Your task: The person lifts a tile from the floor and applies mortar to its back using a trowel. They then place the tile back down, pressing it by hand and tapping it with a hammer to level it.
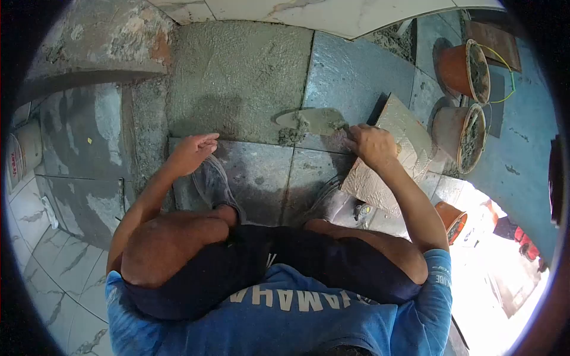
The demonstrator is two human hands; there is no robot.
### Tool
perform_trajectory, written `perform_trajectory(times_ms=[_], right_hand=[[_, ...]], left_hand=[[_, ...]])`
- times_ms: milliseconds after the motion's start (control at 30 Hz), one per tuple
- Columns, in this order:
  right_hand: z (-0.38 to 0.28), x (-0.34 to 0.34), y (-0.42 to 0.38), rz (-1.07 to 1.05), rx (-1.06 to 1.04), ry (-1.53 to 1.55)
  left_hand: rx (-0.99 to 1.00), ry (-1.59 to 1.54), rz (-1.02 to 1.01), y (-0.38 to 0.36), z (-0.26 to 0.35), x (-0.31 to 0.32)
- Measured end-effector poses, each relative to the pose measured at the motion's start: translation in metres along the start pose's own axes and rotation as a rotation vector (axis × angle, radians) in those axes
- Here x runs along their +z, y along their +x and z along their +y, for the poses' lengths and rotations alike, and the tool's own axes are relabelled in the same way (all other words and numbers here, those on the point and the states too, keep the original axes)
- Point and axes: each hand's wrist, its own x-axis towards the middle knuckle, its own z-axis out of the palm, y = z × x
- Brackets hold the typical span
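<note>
My right hand point(375, 145) is closed around the handle of a trowel. Its flat blade point(323, 121) lies over the wet mortar bed point(237, 83), with a lump of mortar point(291, 135) at its left end. My left hand point(194, 153) hovers by the bed's near left edge, fingers stretched out and holding nothing. Below the bed run grey floor tiles point(252, 169), where my feet rest. Beside my right forearm is a tile point(375, 185) with a ridged, mortar-smeared surface, its far part point(407, 127) extending past my hand.
Two mortar-stained buckets point(460, 71) point(454, 133) stand at the right, and a smaller orange bucket point(449, 221) sits nearer me. A wet grey slab point(356, 71) adjoins the bed. At the upper left is a rough concrete ledge point(107, 38). A white container point(25, 151) stands far left.
</note>
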Motion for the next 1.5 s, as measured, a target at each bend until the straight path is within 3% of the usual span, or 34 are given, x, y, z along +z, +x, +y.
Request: perform_trajectory(times_ms=[333, 400, 433, 500, 633, 800, 867, 1000, 1433, 1500], right_hand=[[0.016, 0.03, -0.053, -0.159, 0.283, 0.27], [0.007, 0.042, -0.064, -0.222, 0.321, 0.342], [0.002, 0.047, -0.068, -0.225, 0.321, 0.346], [-0.011, 0.056, -0.071, -0.239, 0.371, 0.441], [-0.029, 0.084, -0.067, -0.263, 0.356, 0.429], [-0.029, 0.058, -0.07, -0.293, 0.375, 0.503], [-0.023, 0.06, -0.075, -0.185, 0.412, 0.576], [-0.024, 0.059, -0.068, -0.254, 0.463, 0.512], [-0.044, 0.087, -0.072, -0.236, 0.285, 0.626], [-0.042, 0.091, -0.071, -0.229, 0.28, 0.635]], left_hand=[[0.053, 0.006, 0.005, 0.003, 0.01, 0.028], [0.387, 0.329, 0.013, 0.013, 0.011, 0.046], [0.384, 0.33, 0.01, 0.021, 0.008, 0.059], [0.641, 0.404, -0.014, 0.041, 0.009, 0.082], [0.583, 0.337, -0.026, 0.064, 0.028, 0.113], [0.584, 0.348, 0.046, 0.08, 0.022, 0.13], [0.548, 0.36, 0.057, 0.083, 0.021, 0.131], [0.537, 0.41, 0.087, 0.088, 0.019, 0.135], [0.521, 0.265, 0.177, 0.104, 0.018, 0.142], [0.436, 0.196, 0.172, 0.1, 0.022, 0.139]])
